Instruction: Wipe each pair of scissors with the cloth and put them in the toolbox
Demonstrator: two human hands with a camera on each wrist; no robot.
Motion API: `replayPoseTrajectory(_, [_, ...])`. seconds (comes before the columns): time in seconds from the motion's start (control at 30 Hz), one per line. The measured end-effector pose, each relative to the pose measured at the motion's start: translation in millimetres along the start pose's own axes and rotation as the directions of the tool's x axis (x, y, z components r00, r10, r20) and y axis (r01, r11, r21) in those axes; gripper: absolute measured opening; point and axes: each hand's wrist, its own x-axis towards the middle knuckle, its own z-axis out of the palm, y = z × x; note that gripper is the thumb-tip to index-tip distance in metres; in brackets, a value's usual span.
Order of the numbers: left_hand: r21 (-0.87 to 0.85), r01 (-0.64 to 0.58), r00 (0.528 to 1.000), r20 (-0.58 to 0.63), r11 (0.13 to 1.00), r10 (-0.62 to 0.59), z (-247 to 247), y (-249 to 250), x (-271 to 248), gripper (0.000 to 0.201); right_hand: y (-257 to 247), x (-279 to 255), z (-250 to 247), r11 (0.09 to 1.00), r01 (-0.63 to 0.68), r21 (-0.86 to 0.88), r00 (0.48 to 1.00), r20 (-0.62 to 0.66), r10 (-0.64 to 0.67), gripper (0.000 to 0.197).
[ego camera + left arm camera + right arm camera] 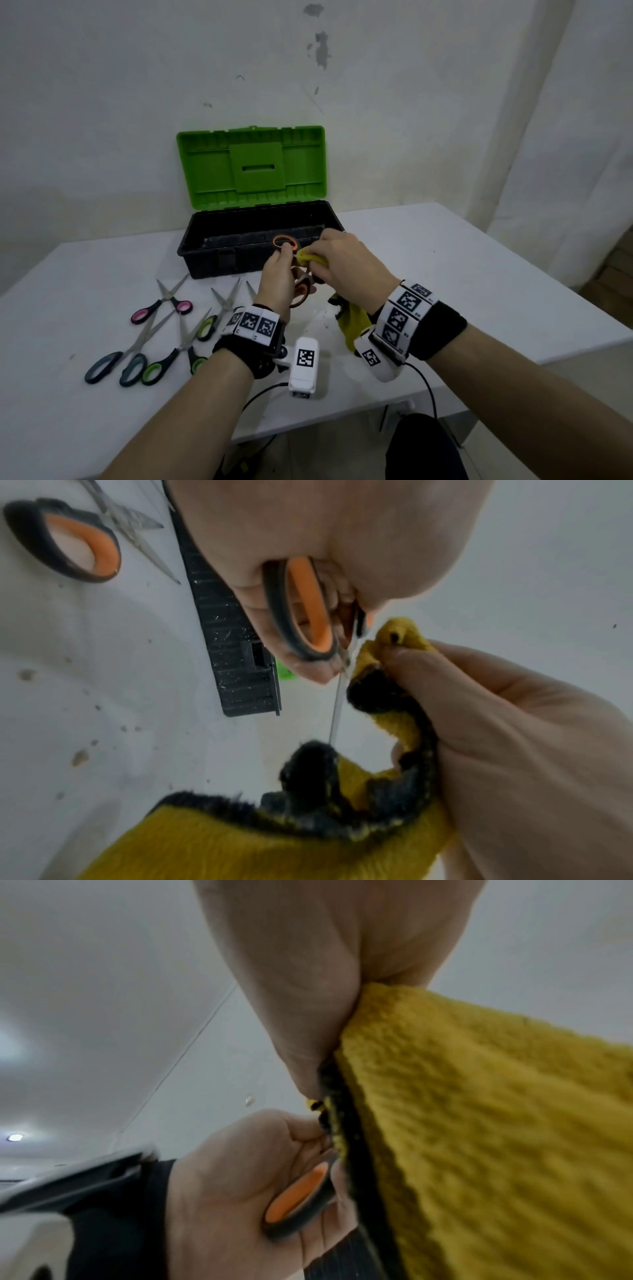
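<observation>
My left hand (283, 257) grips a pair of orange-handled scissors (303, 294) just in front of the black toolbox (205, 255). Its fingers curl round one orange loop (304, 615), and a thin blade (337, 704) runs from the fingertips into the cloth. My right hand (337, 263) pinches the yellow cloth (352, 322) with its dark edge against that blade, right beside my left fingertips. The cloth (479, 1123) fills the right wrist view. Another orange loop (284, 242) shows over the toolbox's inside. I cannot tell whether it belongs to the held pair.
The toolbox's green lid (253, 168) stands open against the wall. Several scissors lie on the white table (462, 274) to the left: a pink-handled pair (161, 305), a blue-grey pair (116, 366) and green-handled pairs (164, 363). The table's front edge is near my forearms.
</observation>
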Motion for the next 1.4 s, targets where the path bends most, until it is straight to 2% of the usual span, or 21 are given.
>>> replayPoseTrajectory(0.07, [-0.001,-0.014,1.000,0.010,1.000,0.014,0,0,0,0.039,3,-2,2,1.000,0.003,0.000,1.000,0.003,-0.003,0.023])
replayPoseTrajectory(0.17, [-0.018,-0.025,1.000,0.002,1.000,0.025,-6,2,3,0.043,7,-7,2,1.000,-0.006,0.015,0.997,0.075,0.005,0.023])
replayPoseTrajectory(0.3, [-0.028,-0.004,1.000,0.020,1.000,0.005,-7,3,3,0.042,6,-5,0,1.000,0.007,0.004,0.999,0.046,-0.007,0.022])
replayPoseTrajectory(0.37, [-0.022,0.000,1.000,0.026,1.000,0.000,-2,2,2,0.038,-2,-3,8,1.000,0.013,-0.022,0.997,0.074,-0.012,0.021])
replayPoseTrajectory(0.57, [0.001,0.013,0.999,0.038,1.000,-0.014,0,-1,2,0.036,-7,-6,24,0.991,0.127,-0.047,0.978,0.171,-0.117,0.019])
replayPoseTrajectory(0.7, [-0.006,0.024,0.999,0.036,1.000,-0.024,-3,-7,4,0.036,0,-6,15,0.985,0.131,-0.111,0.974,0.197,-0.108,0.020])
replayPoseTrajectory(0.77, [-0.002,0.020,0.999,0.029,1.000,-0.020,-4,-9,5,0.037,6,-5,7,0.985,0.102,-0.136,0.985,0.150,-0.082,0.024])
replayPoseTrajectory(0.83, [-0.022,0.021,1.000,0.015,1.000,-0.020,-5,-10,6,0.037,10,-6,2,0.993,0.072,-0.090,0.997,0.046,-0.068,0.024])
replayPoseTrajectory(0.9, [-0.031,0.021,1.000,0.015,0.999,-0.021,-3,-11,7,0.035,9,-6,3,0.995,0.064,-0.072,0.998,-0.002,-0.065,0.023])
replayPoseTrajectory(1.0, [-0.038,0.005,1.000,-0.005,0.999,-0.005,-2,-9,8,0.040,9,-10,9,0.998,0.023,-0.066,0.999,0.035,-0.021,0.024])
replayPoseTrajectory(1.13, [-0.051,0.015,0.995,-0.097,0.999,-0.020,-12,-7,15,0.048,23,-17,6,0.996,-0.040,-0.074,0.996,0.075,0.046,0.024])
replayPoseTrajectory(1.27, [-0.051,0.007,0.998,-0.061,0.999,-0.010,-6,-11,14,0.043,14,-12,4,1.000,0.008,-0.027,0.999,-0.035,-0.009,0.025])
replayPoseTrajectory(1.4, [-0.071,-0.011,0.999,-0.049,0.997,0.008,-1,-13,13,0.043,15,-11,16,0.999,-0.023,-0.035,1.000,0.008,0.023,0.025])
